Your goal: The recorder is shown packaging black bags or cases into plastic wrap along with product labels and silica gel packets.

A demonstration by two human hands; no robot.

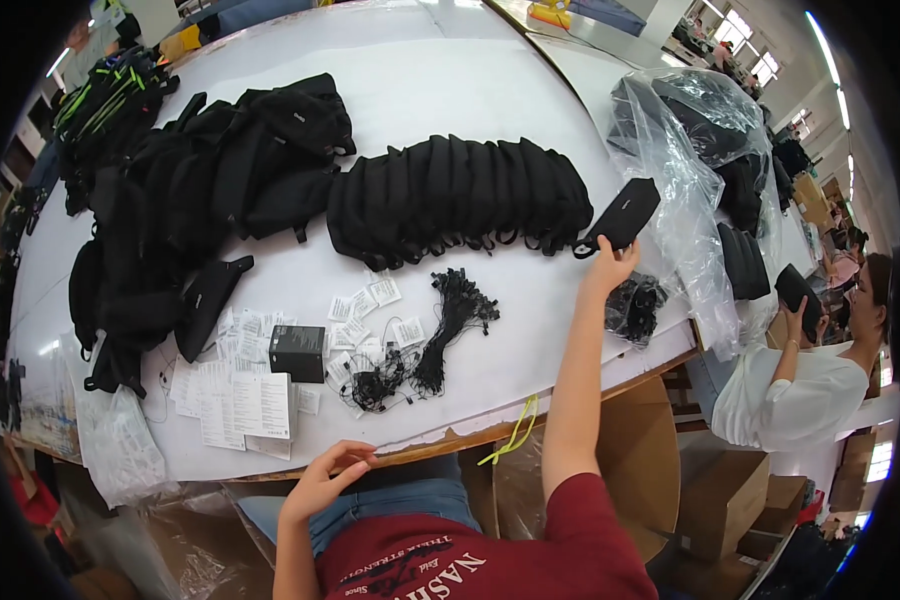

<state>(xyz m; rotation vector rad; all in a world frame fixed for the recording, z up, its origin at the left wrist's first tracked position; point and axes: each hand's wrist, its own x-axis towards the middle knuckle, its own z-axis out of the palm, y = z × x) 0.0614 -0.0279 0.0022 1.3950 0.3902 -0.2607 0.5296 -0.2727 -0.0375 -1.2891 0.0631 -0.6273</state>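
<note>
My right hand [613, 266] reaches out over the right side of the table and grips a small black pouch [625, 214] by its lower end. The pouch has a loop at its left corner and is tilted. Just left of it, a packed row of similar black pouches [460, 195] lies across the table. My left hand [330, 480] is by the near table edge, fingers loosely bent and apart, with nothing in it. Between the hands are a bundle of black tag strings [448, 325], white paper labels [350, 320], printed sheets [260, 405] and a small black box [298, 353].
Black bags [210, 170] are heaped on the left. A clear plastic bag [680, 190] with black goods stands at the right, and a smaller bag of black pieces [634, 306] lies near my right forearm. Another person [800, 370] sits beyond. Cardboard boxes [720, 500] are below.
</note>
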